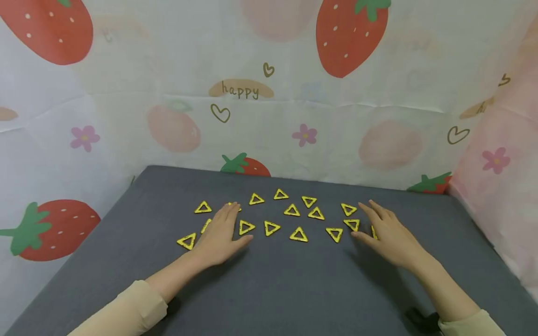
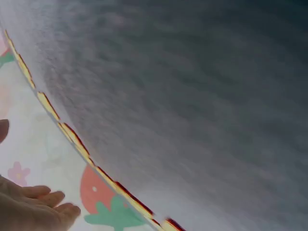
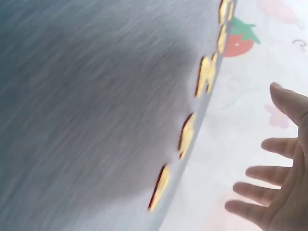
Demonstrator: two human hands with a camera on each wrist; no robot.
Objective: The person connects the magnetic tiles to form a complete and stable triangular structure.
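Several yellow triangular rings lie scattered flat across the dark grey table, among them one triangle near the middle front and another triangle at the left end. My left hand is held over the left part of the scatter with straight fingers and hides parts of a few triangles. Over the right end, my right hand is spread, its thumb near a triangle and its palm partly covering another triangle. Both hands hold nothing. In the right wrist view the right hand shows its fingers apart, above the table.
The grey tabletop reaches toward the front. Behind it hangs a pale curtain printed with strawberries, flowers and hearts; a pinkish curtain borders the right side.
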